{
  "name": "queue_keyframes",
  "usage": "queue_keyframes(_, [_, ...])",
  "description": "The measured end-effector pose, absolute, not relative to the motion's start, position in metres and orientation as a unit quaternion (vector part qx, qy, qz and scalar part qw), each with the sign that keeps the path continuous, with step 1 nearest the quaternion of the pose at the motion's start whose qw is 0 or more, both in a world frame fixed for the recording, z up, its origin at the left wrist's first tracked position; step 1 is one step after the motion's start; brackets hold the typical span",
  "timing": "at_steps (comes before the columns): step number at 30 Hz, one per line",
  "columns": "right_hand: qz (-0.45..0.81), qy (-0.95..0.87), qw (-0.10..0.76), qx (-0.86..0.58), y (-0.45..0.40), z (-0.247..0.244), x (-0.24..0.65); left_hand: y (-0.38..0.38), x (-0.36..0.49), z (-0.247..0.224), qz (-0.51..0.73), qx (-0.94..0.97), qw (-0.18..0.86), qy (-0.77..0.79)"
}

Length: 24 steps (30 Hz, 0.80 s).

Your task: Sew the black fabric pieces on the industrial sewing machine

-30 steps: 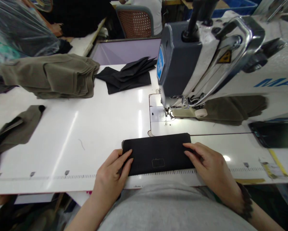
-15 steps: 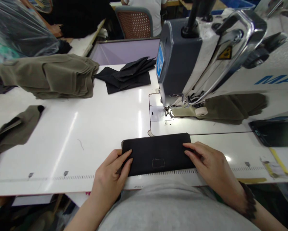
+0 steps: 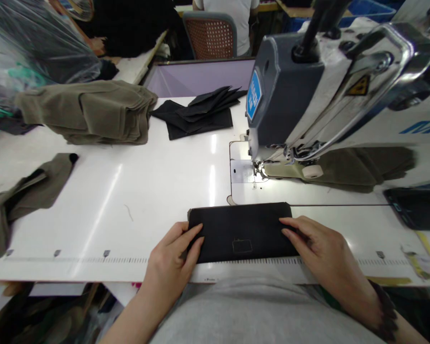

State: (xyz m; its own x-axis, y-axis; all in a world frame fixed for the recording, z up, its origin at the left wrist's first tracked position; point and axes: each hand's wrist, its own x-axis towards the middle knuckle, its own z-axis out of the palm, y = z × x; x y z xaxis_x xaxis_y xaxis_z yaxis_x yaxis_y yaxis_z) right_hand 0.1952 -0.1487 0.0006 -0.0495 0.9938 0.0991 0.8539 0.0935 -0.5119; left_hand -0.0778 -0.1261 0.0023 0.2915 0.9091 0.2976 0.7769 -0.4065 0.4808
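Black fabric piece laid flat between left hand and right hand

The oblong piece is set on the white table, close to its front edge, with its near long edge lying along the ruled scale. Near the middle of that edge, a small rectangle is outlined on the fabric in a thin, pale line.

At the piece's left end, the thumb and forefinger of the left hand are placed on the top face, their tips slightly apart. The opposite end is touched in the same manner by the right hand, whose thumb and forefinger are also slightly parted. The remaining fingers are largely hidden, and whether the ends are pinched from beneath cannot be told. A dark bracelet is worn on the right wrist.

Beyond the piece, toward the right, the needle area of the sewing machine is lit. Olive cloth is spread under the machine's arm, and a dark, flat device is seen at the far right. Black pieces are heaped at the back of the table, beside a thick olive stack. A folded olive piece is seen at the left. In the background, a person in white is partly hidden by a chair.
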Motion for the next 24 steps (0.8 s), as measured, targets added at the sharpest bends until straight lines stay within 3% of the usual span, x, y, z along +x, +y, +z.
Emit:
queue_keyframes(10, [0.116, -0.732, 0.218, -0.635, -0.152, -0.011, 0.205, -0.13, -0.075, 0.004, 0.272, 0.759, 0.222, 0.548])
queue_keyframes(24, [0.031, -0.77, 0.207, -0.603, -0.148, -0.002, 0.202, -0.125, -0.07, 0.008, 0.247, 0.738, 0.241, 0.579])
